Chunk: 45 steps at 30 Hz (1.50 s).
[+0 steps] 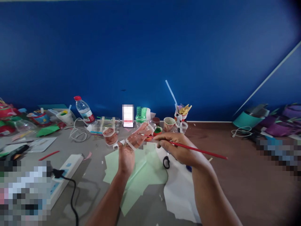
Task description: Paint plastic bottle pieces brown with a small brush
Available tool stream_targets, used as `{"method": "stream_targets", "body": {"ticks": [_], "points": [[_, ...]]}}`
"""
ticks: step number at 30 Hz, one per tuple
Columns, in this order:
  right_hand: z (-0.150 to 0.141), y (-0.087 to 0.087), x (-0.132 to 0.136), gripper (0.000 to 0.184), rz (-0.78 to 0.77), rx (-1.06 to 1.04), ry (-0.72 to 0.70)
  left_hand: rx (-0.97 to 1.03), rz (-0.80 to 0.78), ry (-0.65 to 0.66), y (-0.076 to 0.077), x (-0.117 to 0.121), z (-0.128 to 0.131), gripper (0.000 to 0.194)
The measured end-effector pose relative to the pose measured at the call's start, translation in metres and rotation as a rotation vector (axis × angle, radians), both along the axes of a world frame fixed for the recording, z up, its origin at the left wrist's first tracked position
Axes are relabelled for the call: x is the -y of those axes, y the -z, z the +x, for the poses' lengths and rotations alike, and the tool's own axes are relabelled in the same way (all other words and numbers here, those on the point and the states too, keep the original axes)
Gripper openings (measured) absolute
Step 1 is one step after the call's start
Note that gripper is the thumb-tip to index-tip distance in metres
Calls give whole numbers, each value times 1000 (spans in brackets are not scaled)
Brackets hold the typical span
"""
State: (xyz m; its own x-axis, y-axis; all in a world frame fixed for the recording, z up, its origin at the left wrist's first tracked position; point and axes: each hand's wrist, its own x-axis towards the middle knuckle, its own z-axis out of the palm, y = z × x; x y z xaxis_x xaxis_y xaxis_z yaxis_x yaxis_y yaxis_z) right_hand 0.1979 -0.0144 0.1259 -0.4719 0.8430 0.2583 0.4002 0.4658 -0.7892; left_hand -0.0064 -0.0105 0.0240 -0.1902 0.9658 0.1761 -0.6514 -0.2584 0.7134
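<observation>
My left hand (126,159) is closed round the lower end of a clear plastic bottle piece (137,136) that is partly coated in reddish paint and held tilted above the table. In my right hand (176,145) is a thin red paintbrush (202,151), pinched near its front; the tip meets or nearly meets the bottle piece's side. Just behind my right hand stands a small pot of green paint (157,130). A clear cup with reddish paint (110,137) is left of the bottle piece. Scissors (166,162) lie partly hidden below my right hand.
Pale green paper (150,172) and white paper (180,197) lie under my hands. Along the wall are a water bottle (84,110), a phone (128,116), a green-painted bottle part (142,115) and a paper cup (169,124). A power strip (68,171) with a black cord is at left.
</observation>
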Motion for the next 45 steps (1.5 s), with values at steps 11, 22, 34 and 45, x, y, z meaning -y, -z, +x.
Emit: {"method": "stream_targets", "body": {"ticks": [11,22,34,45], "points": [[4,7,-7,27,-43,-34,37,28,11,20,2,-1,-1,73],[3,6,-7,26,-37,-14,81,31,-1,-17,5,-3,-1,74],[7,8,-8,26,-30,-13,98,81,-45,-19,9,-5,-4,73],[8,10,-12,26,-43,-65,51,165,-99,-12,9,-7,-8,73]]}}
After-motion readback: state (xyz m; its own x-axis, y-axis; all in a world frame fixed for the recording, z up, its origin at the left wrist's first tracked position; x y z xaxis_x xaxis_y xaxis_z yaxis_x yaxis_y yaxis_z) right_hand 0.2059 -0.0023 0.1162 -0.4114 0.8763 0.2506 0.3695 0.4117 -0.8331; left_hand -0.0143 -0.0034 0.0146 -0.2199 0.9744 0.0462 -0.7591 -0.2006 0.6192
